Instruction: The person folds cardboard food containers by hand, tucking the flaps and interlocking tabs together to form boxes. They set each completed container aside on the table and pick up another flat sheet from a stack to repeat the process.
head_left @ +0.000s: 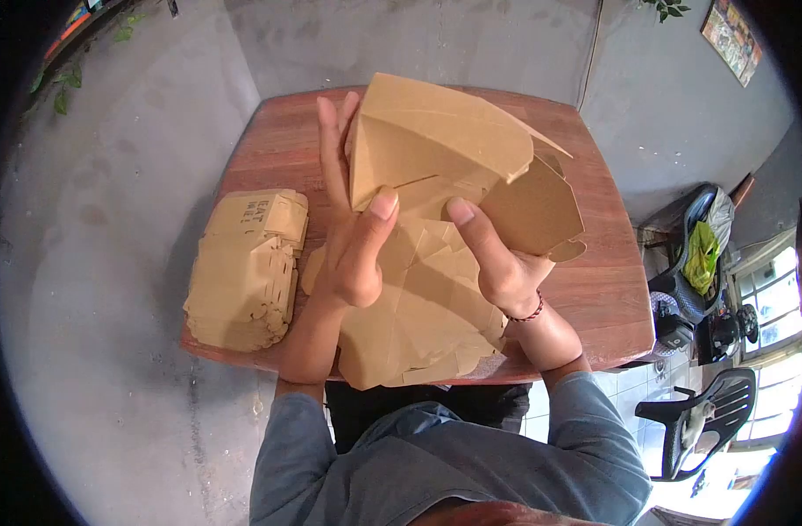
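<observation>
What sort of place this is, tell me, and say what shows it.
Likely a room in a home, perhaps doubling as a small workspace: a wood table bearing stacked cardboard, a black chair and a window.

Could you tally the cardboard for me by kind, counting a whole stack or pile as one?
Part-folded box, between left hand and right hand: 1
Stack with printed lettering, at the table's left: 1
Loose pile, below the hands: 1
Total: 3 (single sheets overlap too much to count)
</observation>
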`<state>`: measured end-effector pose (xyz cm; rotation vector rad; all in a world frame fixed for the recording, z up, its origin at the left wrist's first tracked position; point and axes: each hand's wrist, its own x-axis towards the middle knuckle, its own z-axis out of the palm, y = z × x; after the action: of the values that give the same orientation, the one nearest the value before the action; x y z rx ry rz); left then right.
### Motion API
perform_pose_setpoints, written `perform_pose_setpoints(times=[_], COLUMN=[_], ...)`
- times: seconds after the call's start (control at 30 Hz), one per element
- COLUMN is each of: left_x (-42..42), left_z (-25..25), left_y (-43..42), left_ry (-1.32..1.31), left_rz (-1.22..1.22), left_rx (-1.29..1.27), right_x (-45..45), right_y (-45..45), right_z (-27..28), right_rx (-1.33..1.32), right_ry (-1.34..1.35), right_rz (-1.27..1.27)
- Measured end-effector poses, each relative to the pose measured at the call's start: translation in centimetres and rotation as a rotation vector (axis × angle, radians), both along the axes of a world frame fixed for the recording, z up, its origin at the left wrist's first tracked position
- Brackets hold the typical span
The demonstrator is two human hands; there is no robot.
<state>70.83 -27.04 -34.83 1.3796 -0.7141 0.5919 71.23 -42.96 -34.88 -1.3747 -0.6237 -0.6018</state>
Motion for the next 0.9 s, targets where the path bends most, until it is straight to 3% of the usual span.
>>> perform_pose_setpoints(times=[0.17, 0.23, 0.27, 0.33, 0.37, 0.43, 0.57, 0.73, 0.9], left_x=[-0.5, -0.6, -0.5, -0.1, 0.4, 1.2, 0.7, 1.2, 0.8], left_z=[0.4, 1.0, 1.1, 1.4, 1.4, 1.3, 1.4, 0.8, 0.5], left_y=[0.5, 1.1, 1.2, 1.4, 2.1, 3.9, 3.3, 2.5, 1.8], left_ry=[0.171, 0.263, 0.264, 0.016, 0.018, -0.325, -0.304, -0.396, -0.371], left_rz=[-0.029, -0.097, -0.095, 0.121, 0.121, 0.419, 0.229, 0.398, 0.45], left_rx=[-0.055, -0.018, -0.019, 0.056, 0.056, 0.489, 0.428, 0.448, 0.406], right_x=[0.9, 1.7, 1.5, 1.0, 1.1, 1.2, 0.9, 0.6, 0.7], right_y=[-0.5, -1.2, -1.3, -1.6, -1.7, -1.9, -2.7, -3.1, -2.9], right_z=[0.1, 0.2, 0.6, 1.9, 1.9, 2.0, 2.7, 3.1, 2.5], right_rx=[-0.024, -0.41, -0.41, -0.237, -0.237, -0.207, -0.212, -0.372, -0.35], right_ry=[-0.098, -0.375, -0.375, 0.022, 0.024, 0.14, 0.21, 0.266, 0.204], right_rz=[-0.006, -0.237, -0.235, 0.109, 0.109, 0.199, 0.204, 0.154, 0.156])
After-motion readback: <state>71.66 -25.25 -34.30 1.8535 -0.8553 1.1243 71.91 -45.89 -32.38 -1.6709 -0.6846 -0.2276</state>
